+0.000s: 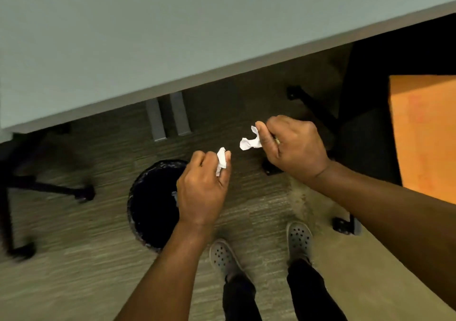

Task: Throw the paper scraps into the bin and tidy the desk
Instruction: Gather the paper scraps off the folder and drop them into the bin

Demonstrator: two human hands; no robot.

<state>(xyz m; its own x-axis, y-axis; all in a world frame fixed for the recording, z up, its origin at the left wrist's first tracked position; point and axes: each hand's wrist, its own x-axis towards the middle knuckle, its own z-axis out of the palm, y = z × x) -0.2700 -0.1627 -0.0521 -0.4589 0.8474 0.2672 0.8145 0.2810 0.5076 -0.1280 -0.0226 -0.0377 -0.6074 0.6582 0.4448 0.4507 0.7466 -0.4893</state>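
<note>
A round black bin (150, 204) with a dark liner stands on the carpet below the desk's edge. My left hand (202, 187) hovers over the bin's right rim, its fingers closed on a small crumpled white paper scrap (221, 159). Up and to the right, beyond the bin's rim, my right hand (293, 148) pinches a second white paper scrap (249, 141) that sticks out to the left of the fingers. The grey desk (123, 36) fills the top of the view, and no scraps show on the part I see.
A black chair base with castors (49, 190) stands at the left, and another chair base (318, 113) at the right under the desk. An orange surface (427, 133) lies at the right edge. Grey desk legs (167, 115) stand behind the bin. My feet (261, 246) are on the carpet.
</note>
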